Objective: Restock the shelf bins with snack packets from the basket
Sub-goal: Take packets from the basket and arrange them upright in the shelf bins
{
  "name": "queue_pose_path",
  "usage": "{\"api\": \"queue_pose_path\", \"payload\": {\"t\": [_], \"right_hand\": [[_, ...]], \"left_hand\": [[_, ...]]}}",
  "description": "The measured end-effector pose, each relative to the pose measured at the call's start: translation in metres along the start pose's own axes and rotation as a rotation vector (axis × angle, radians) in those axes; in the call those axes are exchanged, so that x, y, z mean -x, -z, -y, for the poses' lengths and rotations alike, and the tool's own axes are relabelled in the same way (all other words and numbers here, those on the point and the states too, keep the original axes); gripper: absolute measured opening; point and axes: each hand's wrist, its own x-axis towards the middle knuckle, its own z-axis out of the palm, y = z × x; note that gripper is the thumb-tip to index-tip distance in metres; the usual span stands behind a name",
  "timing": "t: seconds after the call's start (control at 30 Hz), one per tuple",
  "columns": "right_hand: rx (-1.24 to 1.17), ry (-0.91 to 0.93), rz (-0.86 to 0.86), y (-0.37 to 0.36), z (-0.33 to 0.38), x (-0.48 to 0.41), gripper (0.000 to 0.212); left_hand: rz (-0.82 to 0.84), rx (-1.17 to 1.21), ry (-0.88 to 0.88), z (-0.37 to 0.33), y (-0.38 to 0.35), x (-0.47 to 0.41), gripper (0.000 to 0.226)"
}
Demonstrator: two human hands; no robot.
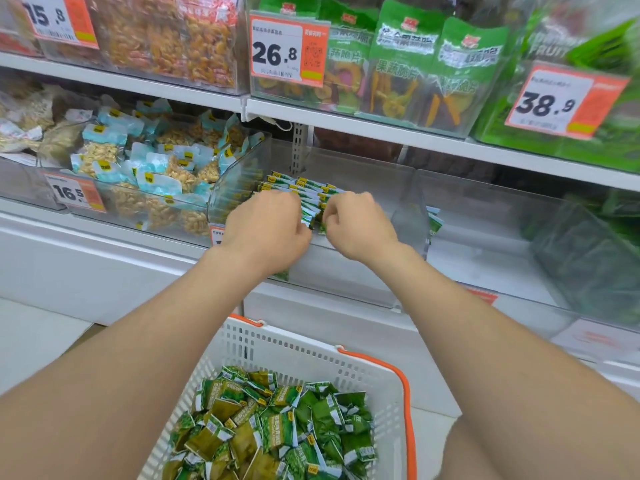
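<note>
A white plastic basket [388, 403] with an orange rim stands at the bottom centre, holding several small green snack packets [277, 431]. Above it, a clear shelf bin [367, 174] holds a row of the same green packets [304, 188] standing on edge. My left hand [266, 226] and my right hand [356, 223] reach into that bin side by side. Both have fingers curled round the near end of the packet row, pinching green packets between them. The fingertips are hidden behind the knuckles.
The bin to the left [145, 174] is full of light blue nut packets, behind a 16.5 price tag [74, 194]. The clear bin to the right [491, 216] holds dark green packs at its far side. The upper shelf [346, 116] carries green vegetable-crisp bags and orange price tags.
</note>
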Motion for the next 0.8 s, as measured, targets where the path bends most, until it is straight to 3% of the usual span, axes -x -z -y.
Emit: {"api": "queue_pose_path", "payload": {"t": [0.07, 0.13, 0.2, 0.33, 0.4, 0.47, 0.57, 0.8], "right_hand": [[0.004, 0.108, -0.062, 0.01, 0.008, 0.018, 0.016], [-0.042, 0.231, 0.043, 0.019, 0.014, 0.033, 0.015], [0.009, 0.303, 0.291, 0.021, 0.013, 0.048, 0.018], [0.137, 0.158, 0.895, 0.0, 0.002, 0.078, 0.026], [0.274, 0.173, 1.039, -0.017, -0.001, 0.085, 0.031], [0.353, 0.209, 1.076, -0.031, 0.0, 0.093, 0.032], [0.441, 0.263, 1.133, -0.05, 0.004, 0.104, 0.017], [0.642, 0.368, 1.145, -0.064, 0.004, 0.109, 0.022]], "left_hand": [[0.032, -0.003, 0.076, -0.008, 0.005, 0.01, 0.021], [0.189, -0.036, 0.107, -0.011, 0.005, 0.021, 0.024], [0.392, -0.086, 0.075, -0.012, -0.003, 0.031, 0.025], [0.721, -0.141, 0.029, -0.01, -0.038, 0.047, 0.017], [0.801, -0.106, 0.028, -0.01, -0.061, 0.056, 0.016], [0.813, -0.078, 0.014, -0.013, -0.088, 0.071, 0.013], [0.862, -0.089, -0.002, -0.018, -0.134, 0.098, 0.006], [1.09, -0.174, -0.035, -0.004, -0.216, 0.148, 0.021]]}}
